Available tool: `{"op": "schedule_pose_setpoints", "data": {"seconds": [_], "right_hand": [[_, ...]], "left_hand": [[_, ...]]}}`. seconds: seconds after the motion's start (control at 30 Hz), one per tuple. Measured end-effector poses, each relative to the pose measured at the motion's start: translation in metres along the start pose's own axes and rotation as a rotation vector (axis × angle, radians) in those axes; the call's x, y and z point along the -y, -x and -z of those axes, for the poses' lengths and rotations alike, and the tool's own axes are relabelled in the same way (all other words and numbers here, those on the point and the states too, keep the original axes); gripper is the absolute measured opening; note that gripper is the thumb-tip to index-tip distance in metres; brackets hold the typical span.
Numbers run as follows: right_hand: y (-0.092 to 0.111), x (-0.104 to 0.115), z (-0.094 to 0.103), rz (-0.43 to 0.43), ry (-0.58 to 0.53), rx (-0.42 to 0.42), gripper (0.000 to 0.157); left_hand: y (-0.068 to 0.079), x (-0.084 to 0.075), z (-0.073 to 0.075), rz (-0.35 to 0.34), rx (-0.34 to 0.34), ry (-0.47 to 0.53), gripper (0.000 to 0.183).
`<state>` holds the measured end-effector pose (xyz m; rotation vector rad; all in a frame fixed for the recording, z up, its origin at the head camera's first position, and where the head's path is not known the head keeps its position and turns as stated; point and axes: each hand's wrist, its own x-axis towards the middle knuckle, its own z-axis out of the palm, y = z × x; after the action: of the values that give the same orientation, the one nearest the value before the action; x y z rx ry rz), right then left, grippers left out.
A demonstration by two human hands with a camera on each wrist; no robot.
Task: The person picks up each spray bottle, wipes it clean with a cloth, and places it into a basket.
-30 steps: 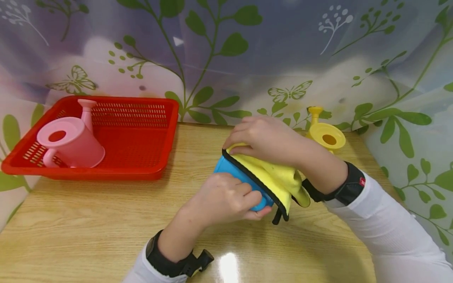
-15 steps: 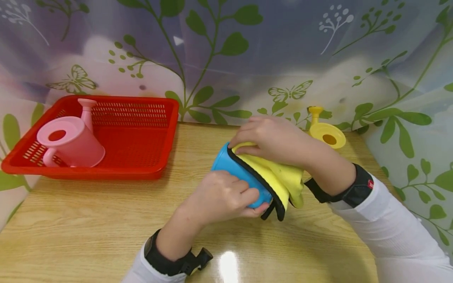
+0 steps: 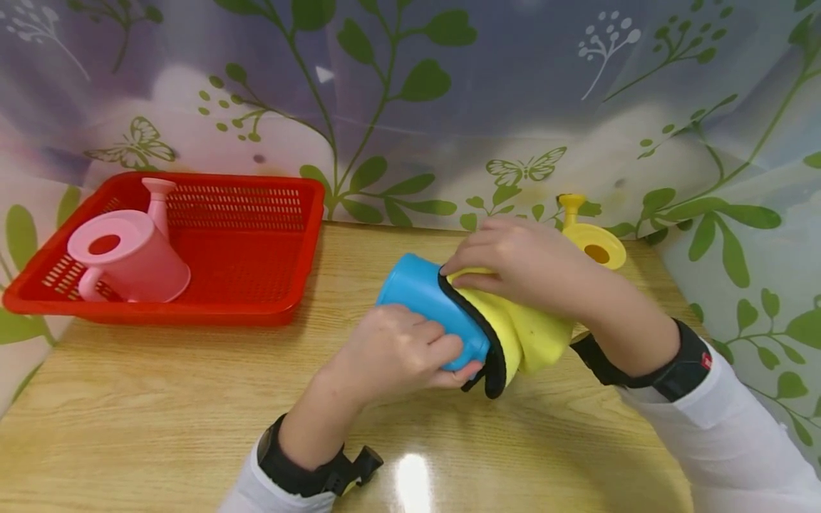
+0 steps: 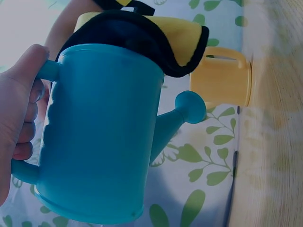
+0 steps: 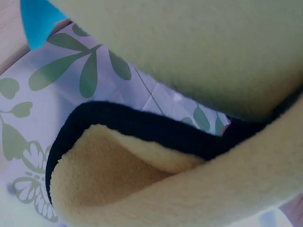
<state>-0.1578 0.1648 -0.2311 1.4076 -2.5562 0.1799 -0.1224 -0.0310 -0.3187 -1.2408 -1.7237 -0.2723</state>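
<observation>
My left hand (image 3: 394, 353) grips the handle of a blue watering can (image 4: 102, 127), its fingers curled through the handle in the left wrist view. The can lies tilted above the table, its spout pointing away from the hand. With my right hand (image 3: 522, 263) I hold a yellow cloth with black edging (image 3: 535, 331) over the can's top end. The cloth (image 5: 142, 184) fills much of the right wrist view and hides the right fingers there. Only a corner of blue plastic (image 5: 40, 21) shows beside it.
A red basket (image 3: 282, 310) stands at the left with a pink watering can (image 3: 150, 267) in it. Behind my right forearm, near the wall, sits a yellow watering can (image 3: 609, 246). A patterned sheet (image 3: 385, 142) backs the wooden table (image 3: 192, 399).
My right hand and the cloth have shifted right along the blue can, uncovering more of its body. The left hand has moved slightly left with the can. The basket stays put.
</observation>
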Motion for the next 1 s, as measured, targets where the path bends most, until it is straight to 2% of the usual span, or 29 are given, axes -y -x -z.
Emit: {"op": "schedule_pose_setpoints", "data": {"seconds": [0.23,0.53,1.0], "right_hand": [[0.018,-0.004,0.002,-0.018,-0.022,-0.039,0.019],[0.038,-0.013,0.001,-0.010,-0.047,-0.133,0.023],[0.056,-0.019,0.004,-0.026,-0.121,-0.101,0.031]], "left_hand": [[0.000,0.002,0.001,-0.005,0.001,-0.013,0.040],[0.000,0.003,0.002,-0.008,-0.008,-0.026,0.040],[0.000,0.004,0.004,-0.024,-0.005,-0.040,0.040]]}}
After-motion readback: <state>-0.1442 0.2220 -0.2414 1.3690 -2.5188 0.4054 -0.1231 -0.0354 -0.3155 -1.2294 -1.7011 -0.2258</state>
